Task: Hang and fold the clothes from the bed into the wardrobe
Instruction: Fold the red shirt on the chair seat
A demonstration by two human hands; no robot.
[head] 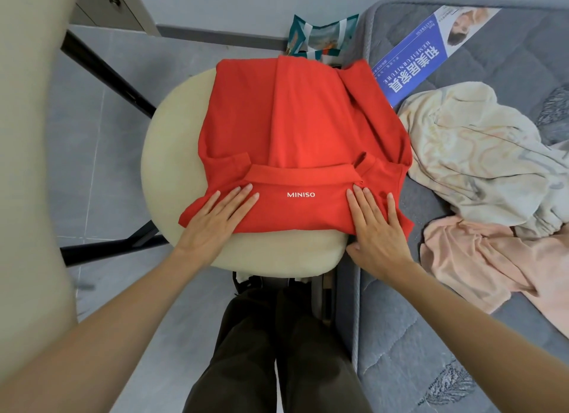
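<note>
The red shirt (292,120) overhangs the cream seat (166,166) at its right rim; left hand (212,221) and right hand (375,227) press it, fingers straight, right thumb perhaps beneath.

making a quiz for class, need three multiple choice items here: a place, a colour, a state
1. The red shirt lies on: A a desk; B the cream stool; C a wardrobe shelf.
2. Its MINISO lettering is: A black; B white; C yellow.
3. The left hand and right hand are: A holding a hanger; B lifted clear; C pressing flat on the shirt.
Key: B, the stool shows beneath it; B, white letters sit below the collar; C, straight fingers lie on the fabric.
</note>
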